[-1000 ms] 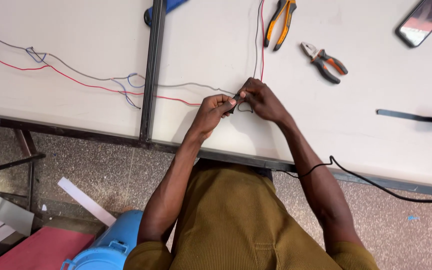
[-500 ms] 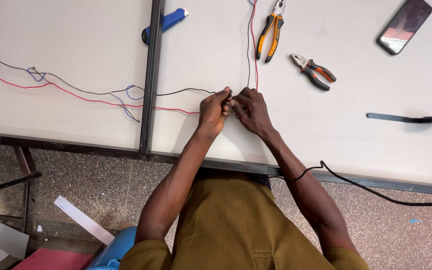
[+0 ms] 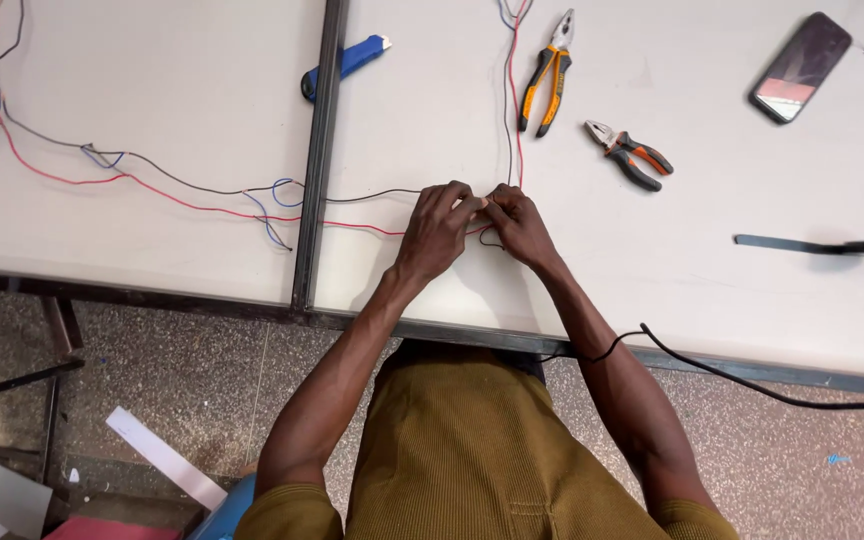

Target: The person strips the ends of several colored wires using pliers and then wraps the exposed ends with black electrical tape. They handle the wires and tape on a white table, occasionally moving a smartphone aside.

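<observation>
Left hand [image 3: 439, 228] and right hand [image 3: 518, 222] meet fingertip to fingertip, pinching the wires [image 3: 372, 228] together, below the orange pliers [image 3: 546, 74] on the white table [image 3: 712, 290].

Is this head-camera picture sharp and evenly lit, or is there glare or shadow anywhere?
Head view: light is soft and even on the white table; faint shadows sit under the left hand, right hand and pliers. The phone screen carries a pale reflection. Wires look sharp; no blur shows.
</observation>
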